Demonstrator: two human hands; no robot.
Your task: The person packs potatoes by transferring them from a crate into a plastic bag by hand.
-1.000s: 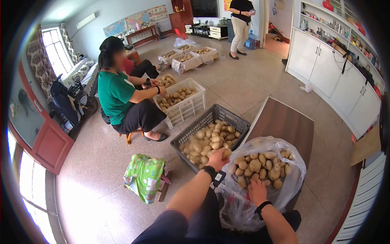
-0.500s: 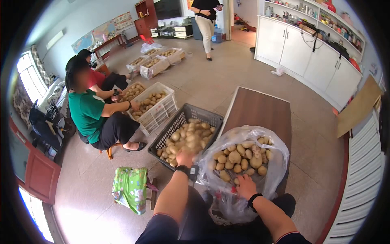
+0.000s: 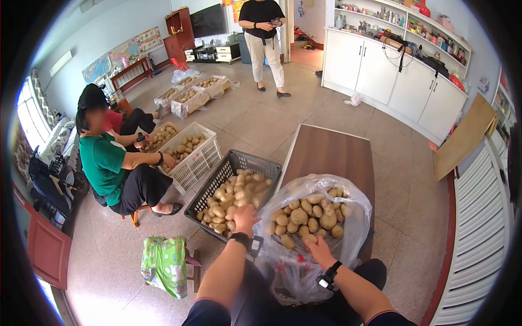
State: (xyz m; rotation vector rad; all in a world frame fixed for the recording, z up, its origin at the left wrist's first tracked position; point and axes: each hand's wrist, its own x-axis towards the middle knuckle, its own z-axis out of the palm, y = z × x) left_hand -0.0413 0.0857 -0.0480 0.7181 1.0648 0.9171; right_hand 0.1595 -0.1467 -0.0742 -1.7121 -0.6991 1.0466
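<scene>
My left hand (image 3: 246, 218) is over the near right side of a black plastic crate (image 3: 198, 202) filled with potatoes (image 3: 234, 196). Its fingers point away from me, and their tips are hidden. On the right, my right hand (image 3: 319, 252) reaches into a clear plastic bag (image 3: 356, 239) lying open on a brown wooden table. The fingers are bent around a potato (image 3: 310, 238) at the near edge of the pile. More potatoes (image 3: 299, 216), some knobbly, lie inside the bag. A dark band with a small device sits on each of my wrists.
Beyond the crate, a person in a green shirt (image 3: 103, 157) sits by a white crate (image 3: 198, 163) of potatoes, another person behind. Someone stands (image 3: 263, 49) farther back. A green patterned bag (image 3: 164, 266) rests on a stool at left. The table (image 3: 326, 155) extends ahead.
The view has shifted, so the room appears farther left. My left hand has drawn back to the crate's right side. My right hand's fingers have moved from flat spread to bent at a potato.
</scene>
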